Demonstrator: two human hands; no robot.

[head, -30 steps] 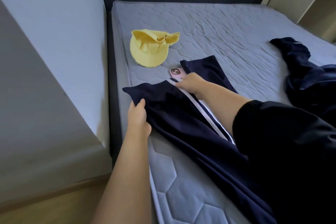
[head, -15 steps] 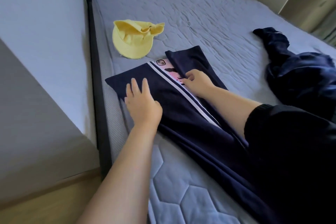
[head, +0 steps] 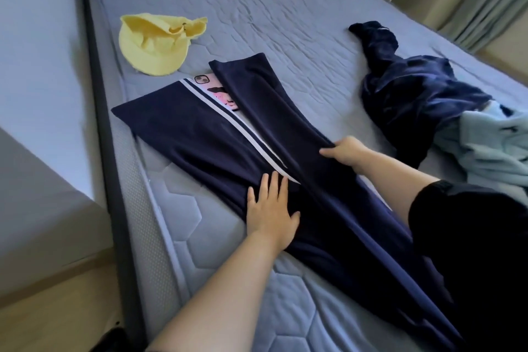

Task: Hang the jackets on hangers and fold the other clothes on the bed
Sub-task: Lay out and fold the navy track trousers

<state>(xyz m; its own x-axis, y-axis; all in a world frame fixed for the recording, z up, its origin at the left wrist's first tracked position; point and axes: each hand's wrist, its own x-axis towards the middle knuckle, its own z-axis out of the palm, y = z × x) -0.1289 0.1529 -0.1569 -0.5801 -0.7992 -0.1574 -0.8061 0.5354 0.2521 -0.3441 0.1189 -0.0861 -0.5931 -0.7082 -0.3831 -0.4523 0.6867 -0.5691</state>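
Navy cloth is the item in hand: the trousers [head: 185, 128] lie spread on the bed [head: 285, 3] near its left edge, hems pointing away from you, the two legs splayed in a narrow V and not yet brought together. Your left hand [head: 270, 208] rests flat on the striped leg where the legs meet, fingers straight and spread, pinning the cloth. Your right hand [head: 344, 151] is clamped on the inner edge of the other leg, fingers curled round a fold of fabric. The two hands sit close together but apart. No fold in this garment is complete; I judge it at the laying-out and aligning stage. Note a pink phone [head: 217, 91] lying between the legs, partly under the right one; it should be cleared before the legs are closed over it. Outstanding work is considerable: a dark blue garment [head: 414, 94] lies crumpled on the right of the bed, with a pale blue garment [head: 491, 146] heaped beside it, both untouched. A yellow hat [head: 155, 46] lies beyond the hems. No hangers and no finished folded pile are in view, so the task appears to be at an early stage.
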